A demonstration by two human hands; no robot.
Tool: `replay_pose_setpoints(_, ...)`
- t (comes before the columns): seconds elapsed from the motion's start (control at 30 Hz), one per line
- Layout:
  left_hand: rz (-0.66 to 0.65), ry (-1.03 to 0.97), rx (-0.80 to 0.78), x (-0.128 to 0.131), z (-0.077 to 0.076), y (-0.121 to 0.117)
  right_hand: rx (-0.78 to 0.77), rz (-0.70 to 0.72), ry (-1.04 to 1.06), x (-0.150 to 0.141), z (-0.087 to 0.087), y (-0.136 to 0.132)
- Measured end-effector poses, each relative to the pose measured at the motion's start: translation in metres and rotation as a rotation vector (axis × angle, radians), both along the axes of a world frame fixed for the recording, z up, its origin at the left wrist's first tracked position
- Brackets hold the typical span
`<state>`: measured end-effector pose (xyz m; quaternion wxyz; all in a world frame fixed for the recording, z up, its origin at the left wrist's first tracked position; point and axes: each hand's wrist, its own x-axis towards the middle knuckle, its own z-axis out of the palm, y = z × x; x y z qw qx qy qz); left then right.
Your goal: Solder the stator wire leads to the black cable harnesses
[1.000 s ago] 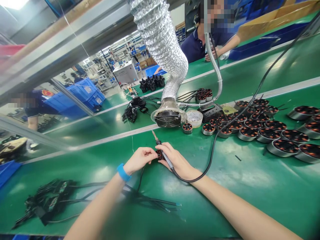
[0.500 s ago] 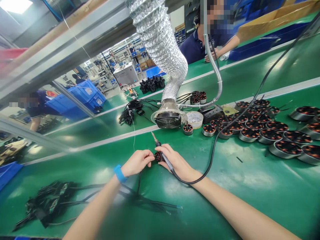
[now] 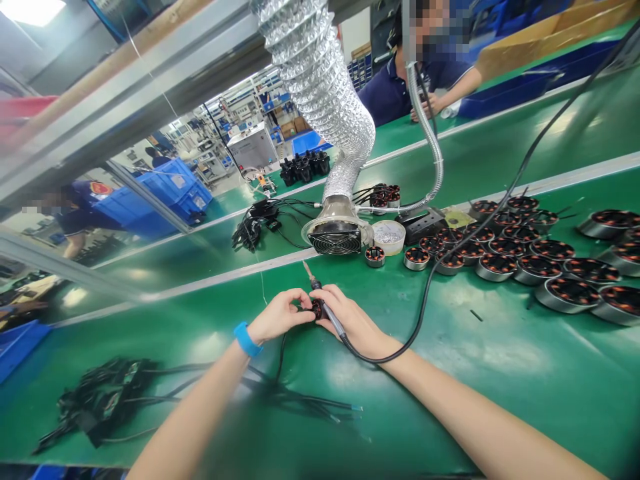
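Worktop (image 3: pixel 540 380): green, smooth, glossy, glare patches. Duct (image 3: pixel 330 87), 12 o'clock: crinkled shiny metal foil. Motor rings (image 3: pixel 567 303), 3 o'clock: smooth bright metal sides. Soldering iron (image 3: pixel 333 320): metal tip, dark plastic-looking handle; cable (image 3: pixel 427 301) black, rubbery. Wristband (image 3: pixel 247 339), 7 o'clock: smooth, plastic or rubber, can't tell. Bins (image 3: pixel 173 190), 10 o'clock: smooth blue plastic. Carton (image 3: pixel 555 43), 2 o'clock: cardboard. Shirt (image 3: pixel 383 93), 1 o'clock: matt cloth.

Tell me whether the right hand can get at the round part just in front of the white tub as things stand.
Probably not to grasp it: the right hand is gripping the soldering iron. The way itself looks free, with only green worktop between the hand and the round part.
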<state>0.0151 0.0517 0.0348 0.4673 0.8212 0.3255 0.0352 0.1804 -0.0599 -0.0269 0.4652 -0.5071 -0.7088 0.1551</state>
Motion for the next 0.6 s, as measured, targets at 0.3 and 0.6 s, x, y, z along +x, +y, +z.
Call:
replay_pose_setpoints(0.3,-0.201,-0.002,0.193,-0.005,0.009,0.008,-0.011,-0.008,-0.056,-0.002,0.000,0.001)
replay_pose_setpoints(0.6,-0.049,0.159,0.432,-0.003,-0.001,-0.003,-0.006,-0.009,-0.052,-0.002,0.001,0.000)
